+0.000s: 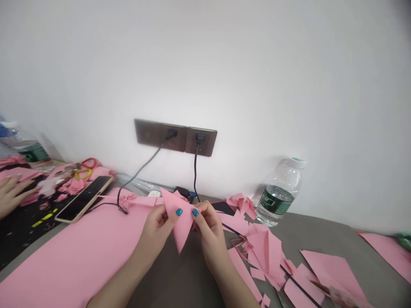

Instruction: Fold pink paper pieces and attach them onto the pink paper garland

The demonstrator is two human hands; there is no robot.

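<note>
Between my two hands a folded piece of pink paper (181, 229) is held up above the grey table, its pointed lower tip hanging down. My left hand (159, 224) pinches its left side, thumb on the front face and fingers behind. With thumb and fingers, my right hand (207, 224) grips its right edge. Fingers behind the paper are partly hidden. Under and beside my left forearm lies a large pink sheet (83, 252). Cut and folded pink scraps (265, 248) are scattered to the right of my right hand.
A water bottle (279, 192) stands by the wall at right. Plugged cables hang from the wall sockets (176, 137). A phone (85, 199) and scissors (84, 173) lie at left, near another person's hand (13, 194). Another, blurred hand (342, 297) shows at lower right by pink paper.
</note>
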